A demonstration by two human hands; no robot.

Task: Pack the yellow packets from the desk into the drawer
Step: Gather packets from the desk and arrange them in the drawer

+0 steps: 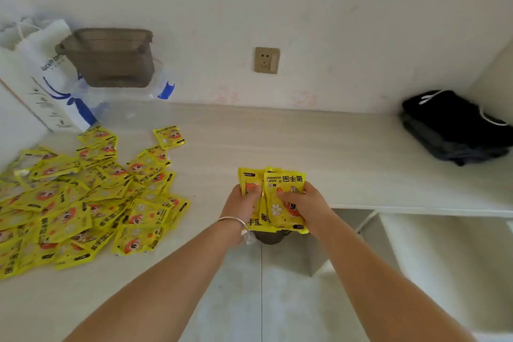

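A small stack of yellow hand-warmer packets [280, 189] is held upright over the desk's front edge. My left hand [243, 204] grips its left side, thumb on the front. My right hand [308, 204] grips its right side, thumb pressed across the front packet. A large loose pile of the same yellow packets [83, 200] lies spread on the left part of the pale desk [277, 141]. One packet [169, 136] lies apart behind the pile. No drawer is clearly visible; a dark round shape shows just under the held stack.
A white paper bag with blue print [47, 78], a brown mesh basket [111, 57] and a clear plastic box [133, 103] stand at the back left. Folded dark clothes [455, 128] lie at the right end. A wall socket [267, 60] sits above the desk.
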